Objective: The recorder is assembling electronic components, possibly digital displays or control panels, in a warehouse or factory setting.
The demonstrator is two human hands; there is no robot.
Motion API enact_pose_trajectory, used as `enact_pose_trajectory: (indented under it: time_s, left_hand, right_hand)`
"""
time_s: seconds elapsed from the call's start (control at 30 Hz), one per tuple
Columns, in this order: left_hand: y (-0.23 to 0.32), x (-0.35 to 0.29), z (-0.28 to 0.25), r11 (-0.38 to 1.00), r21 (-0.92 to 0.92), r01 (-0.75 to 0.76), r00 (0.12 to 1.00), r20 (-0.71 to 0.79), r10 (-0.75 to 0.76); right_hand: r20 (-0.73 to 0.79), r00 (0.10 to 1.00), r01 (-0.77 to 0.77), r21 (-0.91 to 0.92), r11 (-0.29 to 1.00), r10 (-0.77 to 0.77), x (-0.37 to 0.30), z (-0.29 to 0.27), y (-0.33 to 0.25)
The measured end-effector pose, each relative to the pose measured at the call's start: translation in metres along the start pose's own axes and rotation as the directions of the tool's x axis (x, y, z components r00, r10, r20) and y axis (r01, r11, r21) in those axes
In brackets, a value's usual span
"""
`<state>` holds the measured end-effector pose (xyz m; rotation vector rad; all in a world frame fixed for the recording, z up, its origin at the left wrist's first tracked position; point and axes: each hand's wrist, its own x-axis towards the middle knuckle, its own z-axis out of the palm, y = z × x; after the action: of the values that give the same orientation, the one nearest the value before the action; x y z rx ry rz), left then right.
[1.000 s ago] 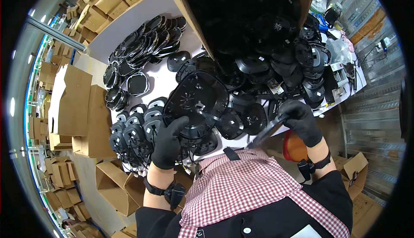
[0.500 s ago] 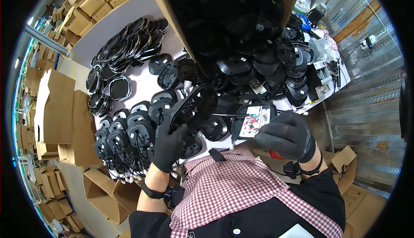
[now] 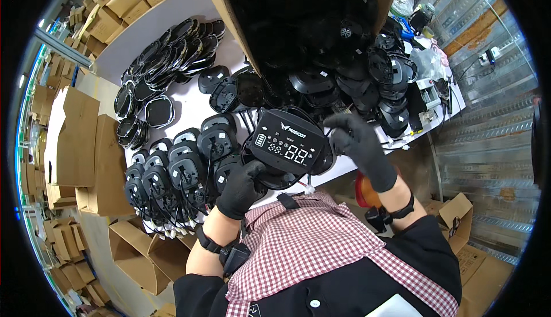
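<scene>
My gloved left hand (image 3: 244, 188) is closed round the lower left of a black instrument display (image 3: 290, 141). The display's face, with white symbols and digits, is turned up toward me, tilted slightly. A black round-edged housing shows behind it; whether the display sits fully in it I cannot tell. Just off the display's right edge is my gloved right hand (image 3: 359, 145), fingers bent and apart, with nothing seen in them. A thin cable with a white connector (image 3: 309, 189) hangs below the display at the table edge.
Stacked black housings with cables (image 3: 183, 170) stand left of my hands. Behind them lies a pile of glossy black frames (image 3: 178, 59). A large cardboard box (image 3: 227, 18) full of black housings leans over the table. More housings (image 3: 393, 102) are piled at right. An open carton (image 3: 135, 254) stands below left.
The display, previously circuit side up in my right hand, now lies face up against the housing in my left hand. The housing has turned and lowered; my right hand has moved up and left.
</scene>
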<state>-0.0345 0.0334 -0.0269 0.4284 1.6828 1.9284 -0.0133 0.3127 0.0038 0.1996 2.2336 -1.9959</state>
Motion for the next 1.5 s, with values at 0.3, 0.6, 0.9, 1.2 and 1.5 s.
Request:
enact_pose_trajectory:
  time_s: [0.3, 0.6, 0.9, 1.2, 1.5]
  left_hand:
    - [0.020, 0.010, 0.015, 0.970, 0.033, 0.240, 0.970, 0.034, -0.241]
    - [0.025, 0.008, 0.028, 0.904, -0.239, 0.355, 0.929, -0.014, -0.369]
    - [0.052, 0.006, 0.042, 0.963, -0.168, 0.209, 0.957, -0.168, -0.237]
    - [0.008, 0.016, 0.001, 0.988, 0.135, 0.073, 0.992, -0.109, -0.059]
    - [0.006, 0.022, 0.021, 0.987, 0.155, 0.035, 0.999, -0.027, -0.031]
  right_hand:
    - [-0.094, 0.839, 0.415, -0.529, 0.741, -0.536, -0.018, 0.036, 0.005]
    - [-0.044, 0.836, 0.366, -0.697, 0.617, -0.546, -0.031, 0.038, -0.010]
    - [-0.006, 0.926, 0.338, -0.427, 0.839, -0.376, -0.053, 0.030, -0.024]
    - [-0.333, 0.942, 0.161, 0.560, 0.813, 0.043, -0.037, 0.006, -0.004]
    - [0.014, 0.999, 0.039, -0.099, 0.994, -0.038, -0.024, -0.007, -0.024]
